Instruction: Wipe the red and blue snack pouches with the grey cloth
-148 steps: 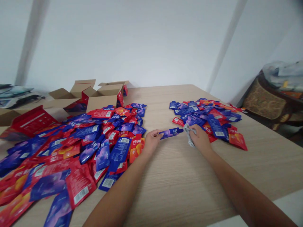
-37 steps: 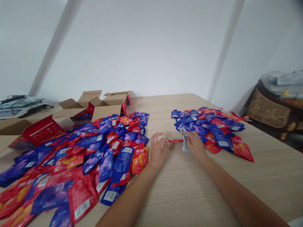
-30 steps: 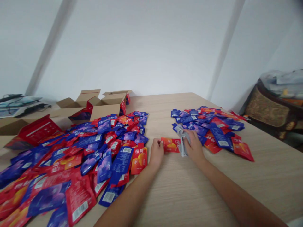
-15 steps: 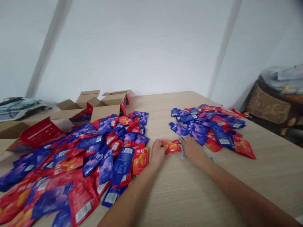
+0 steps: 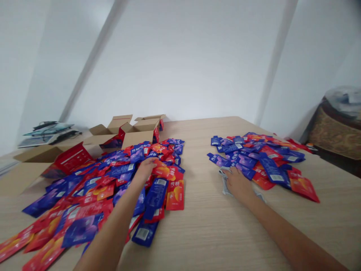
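Note:
My left hand (image 5: 147, 168) is over the left pile, its fingers closed on one end of a red-orange pouch (image 5: 162, 169) with a peach-like picture. Blue and red pouches lie under and around it, such as a dark blue pouch (image 5: 155, 194) with a barcode and a red pouch (image 5: 175, 194) at the pile's right edge. On the bare wood, my right hand (image 5: 237, 183) grips a crumpled grey cloth (image 5: 225, 184), part of which sticks out behind the wrist. Just beyond that hand begins the right pile of pouches (image 5: 245, 160).
Open cardboard boxes (image 5: 138, 138) stand behind the left pile, with another open box (image 5: 36, 169) further left. Papers and cables (image 5: 50, 131) lie at the far left. A patterned chair (image 5: 334, 133) stands past the table's right edge. A white wall rises behind the table (image 5: 197, 128).
My left hand has moved left with the red-orange pouch, from beside the cloth to over the left pile. My right hand stays on the cloth; the view has shifted slightly.

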Motion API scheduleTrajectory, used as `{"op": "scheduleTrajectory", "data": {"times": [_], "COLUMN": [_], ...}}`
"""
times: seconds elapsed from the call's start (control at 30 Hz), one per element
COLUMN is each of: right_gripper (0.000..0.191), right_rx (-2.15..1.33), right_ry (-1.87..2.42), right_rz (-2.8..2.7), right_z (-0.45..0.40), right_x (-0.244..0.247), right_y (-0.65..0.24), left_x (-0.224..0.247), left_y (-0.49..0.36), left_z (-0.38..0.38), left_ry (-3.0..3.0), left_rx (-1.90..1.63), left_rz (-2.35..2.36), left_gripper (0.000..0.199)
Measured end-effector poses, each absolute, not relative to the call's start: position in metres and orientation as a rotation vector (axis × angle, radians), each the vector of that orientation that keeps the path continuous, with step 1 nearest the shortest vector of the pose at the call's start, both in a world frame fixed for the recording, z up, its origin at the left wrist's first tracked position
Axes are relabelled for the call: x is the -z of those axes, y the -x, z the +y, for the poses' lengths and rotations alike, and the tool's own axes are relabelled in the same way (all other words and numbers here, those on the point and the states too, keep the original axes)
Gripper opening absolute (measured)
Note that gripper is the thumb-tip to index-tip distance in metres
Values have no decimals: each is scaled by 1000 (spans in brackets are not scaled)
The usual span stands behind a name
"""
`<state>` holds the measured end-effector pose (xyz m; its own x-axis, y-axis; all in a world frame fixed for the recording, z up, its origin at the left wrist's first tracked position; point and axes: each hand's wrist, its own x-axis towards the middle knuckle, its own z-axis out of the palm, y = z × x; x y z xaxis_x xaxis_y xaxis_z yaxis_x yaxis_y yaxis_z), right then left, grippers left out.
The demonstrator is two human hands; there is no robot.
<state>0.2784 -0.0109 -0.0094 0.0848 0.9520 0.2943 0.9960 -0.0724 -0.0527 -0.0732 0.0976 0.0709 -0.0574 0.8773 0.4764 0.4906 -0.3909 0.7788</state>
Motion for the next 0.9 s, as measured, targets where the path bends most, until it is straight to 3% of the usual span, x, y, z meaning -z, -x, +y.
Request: {"op": "scheduleTrajectory", "data": {"times": [0.07, 0.17, 0.33, 0.5, 0.63, 0.9], "right_gripper": [42, 42, 42, 40, 38, 29], "right_rx": [260, 219, 182, 115, 56, -99], "right_ry": [2116, 2112, 2075, 2049, 1994, 1972], "right_rz": [-1959, -1962, -1948, -1894, -1863, -1904], "right_z": [-9, -8, -8, -3, 0, -1], "right_x": [10, 10, 12, 12, 11, 5], "right_y": [-279, -280, -283, -288, -289, -305], "left_x": [-76, -62, -20, -24, -34, -17], "left_y": [96, 94, 58, 31, -38, -174], "left_z": [90, 66, 42, 51, 64, 135], "left_ry": [-2019, -2456, -2940, -2931, -2911, -2792], "left_rx": [-1287, -992, -371, -439, -483, -171], "left_rz": [1694, 1981, 1709, 1840, 1489, 1066], "left_gripper": [11, 32, 49, 52, 50, 60]}}
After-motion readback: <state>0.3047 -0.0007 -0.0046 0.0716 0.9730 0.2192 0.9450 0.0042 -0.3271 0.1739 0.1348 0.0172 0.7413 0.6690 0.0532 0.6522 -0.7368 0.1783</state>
